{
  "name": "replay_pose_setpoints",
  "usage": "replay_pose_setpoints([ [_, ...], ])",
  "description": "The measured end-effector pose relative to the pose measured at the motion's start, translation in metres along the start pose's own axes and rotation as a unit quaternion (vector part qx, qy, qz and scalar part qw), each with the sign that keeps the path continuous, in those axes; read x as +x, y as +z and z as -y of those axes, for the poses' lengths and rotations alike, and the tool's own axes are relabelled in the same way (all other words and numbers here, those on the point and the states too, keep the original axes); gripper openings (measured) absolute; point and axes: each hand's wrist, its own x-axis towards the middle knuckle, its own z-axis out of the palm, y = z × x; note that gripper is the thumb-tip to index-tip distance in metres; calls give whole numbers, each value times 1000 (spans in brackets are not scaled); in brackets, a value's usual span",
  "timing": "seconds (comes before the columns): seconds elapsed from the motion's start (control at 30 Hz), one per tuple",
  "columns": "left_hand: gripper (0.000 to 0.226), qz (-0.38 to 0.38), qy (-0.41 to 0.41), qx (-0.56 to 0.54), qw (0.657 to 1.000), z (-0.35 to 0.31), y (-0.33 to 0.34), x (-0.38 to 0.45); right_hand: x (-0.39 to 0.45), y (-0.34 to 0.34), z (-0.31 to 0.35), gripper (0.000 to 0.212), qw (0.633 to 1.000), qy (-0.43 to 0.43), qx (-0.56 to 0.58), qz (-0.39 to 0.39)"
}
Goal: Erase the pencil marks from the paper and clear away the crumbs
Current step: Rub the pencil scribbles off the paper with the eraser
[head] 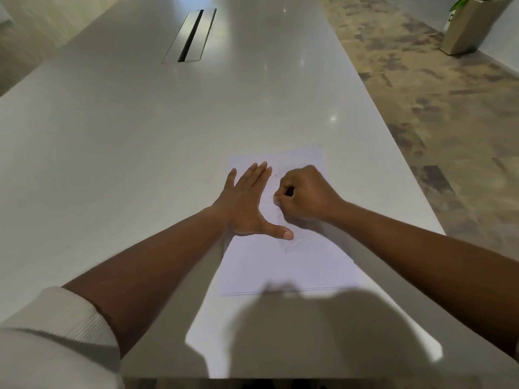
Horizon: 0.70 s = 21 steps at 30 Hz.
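Head view: the right hand (304, 196) is curled into a fist low on the paper (286, 262), fingers pinched as if round an eraser, though the eraser itself is hidden. Just beside it the left hand (248, 204) lies flat with fingers straight, pressing the sheet to the white table (126, 136). Faint pencil marks (276, 210) show between the two hands. If that flat hand lifts, a hard rub would likely crease or skid the sheet.
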Motion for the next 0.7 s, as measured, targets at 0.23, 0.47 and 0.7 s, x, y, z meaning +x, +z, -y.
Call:
replay_pose_setpoints([
  [0.23,157,-1,1,7,1000,0,1,1,-8,6,10,15,1000,-16,-6,11],
  [0.47,155,-1,1,-6,1000,0,-1,0,21,-10,-16,10,999,11,-12,-49],
  [0.7,156,-1,-1,5,1000,0,2,2,-11,4,-1,11,998,-45,8,41],
])
